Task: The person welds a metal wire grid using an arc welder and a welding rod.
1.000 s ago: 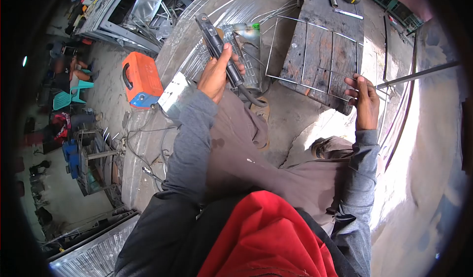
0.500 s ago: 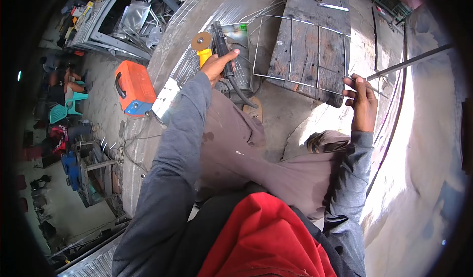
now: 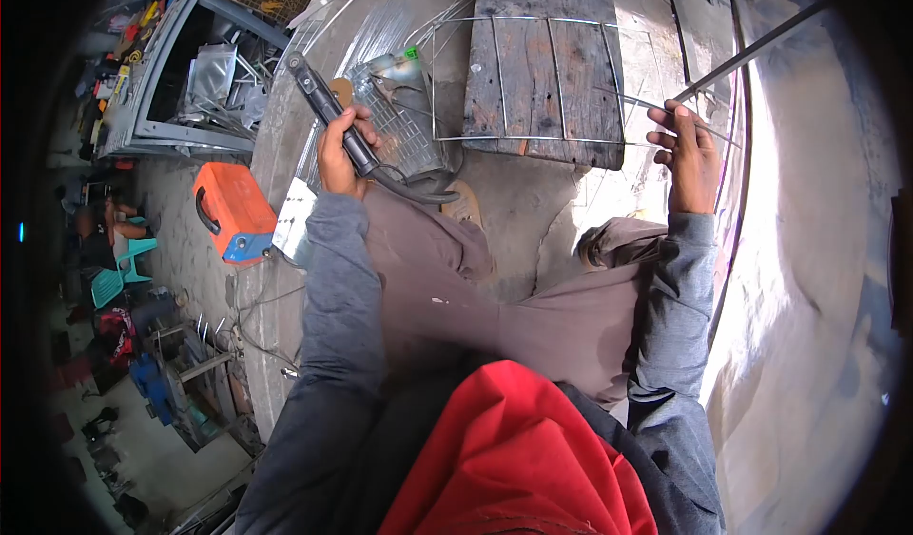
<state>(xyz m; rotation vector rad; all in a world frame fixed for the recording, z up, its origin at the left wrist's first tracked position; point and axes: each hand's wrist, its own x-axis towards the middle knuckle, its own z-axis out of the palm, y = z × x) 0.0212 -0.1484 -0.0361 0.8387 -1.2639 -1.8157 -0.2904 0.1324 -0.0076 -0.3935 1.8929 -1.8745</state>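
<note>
Gripping the angle grinder (image 3: 319, 97) in my clenched left hand (image 3: 340, 155), I pinch a thin rod (image 3: 628, 99) with my right hand (image 3: 692, 155) beside the wire frame (image 3: 500, 78) on the board (image 3: 580, 69).

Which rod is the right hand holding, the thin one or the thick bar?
The thin wire rod, pinched by the right hand and slanting across the wire frame at its right edge; the thicker dark bar runs off toward the upper right.
</note>
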